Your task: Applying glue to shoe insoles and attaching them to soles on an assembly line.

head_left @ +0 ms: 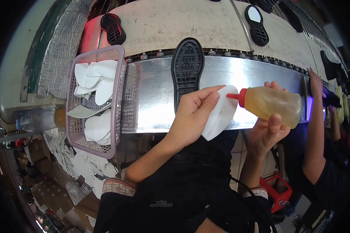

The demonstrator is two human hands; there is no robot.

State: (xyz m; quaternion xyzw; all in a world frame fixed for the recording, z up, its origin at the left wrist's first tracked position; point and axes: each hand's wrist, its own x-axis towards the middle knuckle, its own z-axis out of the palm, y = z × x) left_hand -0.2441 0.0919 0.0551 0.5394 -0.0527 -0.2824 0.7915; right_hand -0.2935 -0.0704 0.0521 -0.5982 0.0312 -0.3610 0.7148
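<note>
My left hand (pixel 194 115) is closed on the edge of a white foam insert (pixel 217 119), pinching it between thumb and fingers and holding it tilted. My right hand (pixel 269 132) grips a squeeze bottle (pixel 274 104) of yellowish liquid, probably glue, laid almost on its side. Its red nozzle (pixel 233 96) points left and reaches the upper part of the insert's face. A faint line of liquid seems to run down that face. Just beyond my left hand, a black shoe sole (pixel 187 66) lies on the metal work surface with its gridded side up.
At left stands a mauve plastic basket (pixel 118 93) of white inserts. Behind the metal ledge (pixel 151 85), a conveyor belt (pixel 175 21) carries more soles, among them one with a white insert (pixel 256 25). A co-worker's arm (pixel 317 116) reaches in at right, near a red stool (pixel 277 192).
</note>
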